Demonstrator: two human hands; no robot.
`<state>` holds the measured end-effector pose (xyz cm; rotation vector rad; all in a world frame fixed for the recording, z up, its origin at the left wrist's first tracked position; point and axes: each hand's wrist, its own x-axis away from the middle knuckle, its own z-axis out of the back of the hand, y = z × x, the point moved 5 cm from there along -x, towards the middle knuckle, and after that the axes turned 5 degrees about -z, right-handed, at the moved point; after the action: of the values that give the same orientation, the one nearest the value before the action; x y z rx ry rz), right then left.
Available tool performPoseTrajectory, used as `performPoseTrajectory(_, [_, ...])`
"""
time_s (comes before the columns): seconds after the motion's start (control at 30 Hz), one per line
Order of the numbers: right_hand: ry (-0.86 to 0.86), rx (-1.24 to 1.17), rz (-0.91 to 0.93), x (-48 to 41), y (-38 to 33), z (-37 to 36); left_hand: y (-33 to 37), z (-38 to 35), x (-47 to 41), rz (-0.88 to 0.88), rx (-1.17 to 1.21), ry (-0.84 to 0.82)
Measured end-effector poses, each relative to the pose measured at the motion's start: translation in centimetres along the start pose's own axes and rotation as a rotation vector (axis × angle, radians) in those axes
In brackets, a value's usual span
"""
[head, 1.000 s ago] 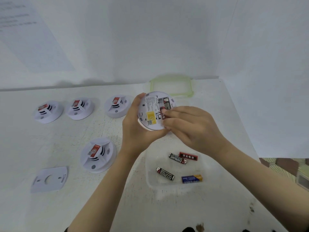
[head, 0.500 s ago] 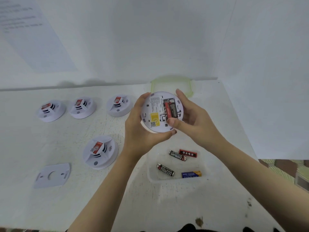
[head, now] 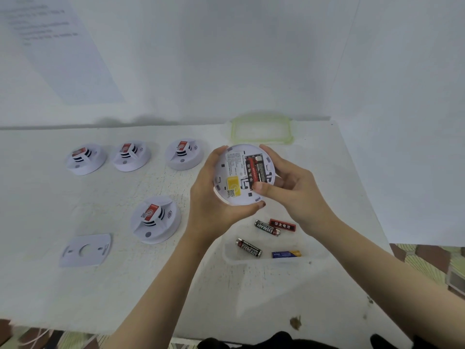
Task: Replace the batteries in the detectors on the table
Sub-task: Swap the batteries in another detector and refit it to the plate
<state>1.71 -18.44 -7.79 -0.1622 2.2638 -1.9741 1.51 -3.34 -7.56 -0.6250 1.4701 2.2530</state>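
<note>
- The scuffed white tabletop [head: 120, 285] runs back to a white wall, where a printed paper sheet [head: 63, 51] hangs at far left, its text too blurred to read
- At near left a flat white plastic mounting plate [head: 85, 250] with a round hole lies on the tabletop
- Three round white plastic units with red labels on their raised centres stand apart in a far row: the left detector [head: 85, 159], the middle detector [head: 131, 156] and the right detector [head: 185, 154]
- The fourth detector [head: 155, 220], of the same round white kind, sits nearer, just right of the mounting plate
- The left hand [head: 214, 205] grips the left and near rim of the fifth detector [head: 234, 170], also round white plastic, held above the tabletop with its back turned up
- In its uncovered compartment a red battery [head: 251, 170] and a black battery [head: 261, 168] lie side by side, right of a yellow sticker [head: 232, 183]
- The right hand [head: 294, 190] clasps the right rim, with its thumb on the near ends of those batteries
- A clear lid with a green rim [head: 261, 129] lies flat at the far edge
- Below the hands a clear plastic container [head: 314, 258] rests on the tabletop, holding two black Eveready cells [head: 267, 227] [head: 249, 248], a red cell [head: 282, 224] and a blue and yellow cell [head: 286, 254]
</note>
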Motion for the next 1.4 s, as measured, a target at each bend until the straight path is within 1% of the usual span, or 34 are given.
performPoseTrajectory(0.27, [0.011,-0.015,-0.001,0.8,0.2,-1.2,-0.4,0.8,1.5,0.037,0.009,0.022])
performPoseTrajectory(0.43, [0.024,-0.017,0.015,0.8,0.3,-2.7,-0.2,2.1,1.8,0.021,-0.024,0.037])
performPoseTrajectory(0.53, [0.000,-0.010,0.004,0.7,0.5,-4.0,-0.8,3.5,2.0,0.019,-0.083,0.028])
performPoseTrajectory(0.63, [-0.030,0.022,-0.015,0.5,0.8,-5.6,-1.5,5.2,2.1,0.049,-0.098,0.016])
performPoseTrajectory(0.73, [-0.068,0.092,-0.020,0.5,1.0,-8.4,-2.0,7.6,2.8,0.090,-0.083,0.039])
performPoseTrajectory(0.83, [-0.139,0.069,-0.035,0.2,1.3,-12.0,-2.5,10.9,4.1,0.115,-0.123,0.069])
performPoseTrajectory(0.93, [-0.092,-0.006,-0.106,-0.5,2.4,-15.4,-3.5,15.1,5.8,0.130,-0.192,0.101])
performPoseTrajectory(0.97, [-0.064,0.005,-0.103,-0.6,2.9,-16.4,-3.9,16.7,6.4,0.141,-0.217,0.123])
performPoseTrajectory(1.0, [-0.042,0.071,-0.057,-0.7,3.2,-17.4,-4.4,18.4,7.0,0.159,-0.238,0.147])
performPoseTrajectory(1.03, [-0.031,0.205,0.034,-0.8,3.4,-18.4,-4.9,20.0,7.6,0.178,-0.262,0.171])
performPoseTrajectory(1.1, [-0.061,0.601,0.304,-0.8,3.6,-20.9,-5.8,23.2,8.8,0.205,-0.311,0.218])
performPoseTrajectory(1.17, [-0.198,0.959,0.567,-0.5,4.5,-24.0,-6.9,26.1,10.0,0.236,-0.345,0.261])
performPoseTrajectory(1.2, [-0.284,1.084,0.637,-0.2,5.2,-25.6,-7.5,27.3,10.5,0.253,-0.365,0.272])
performPoseTrajectory(1.23, [-0.357,1.165,0.656,0.0,6.0,-27.0,-8.0,28.4,10.9,0.265,-0.392,0.277])
performPoseTrajectory(1.3, [-0.460,1.267,0.607,0.2,7.5,-29.4,-9.1,30.1,11.7,0.273,-0.435,0.285])
performPoseTrajectory(1.4, [-0.503,1.404,0.488,-0.2,9.8,-31.4,-10.4,31.9,12.6,0.292,-0.422,0.294])
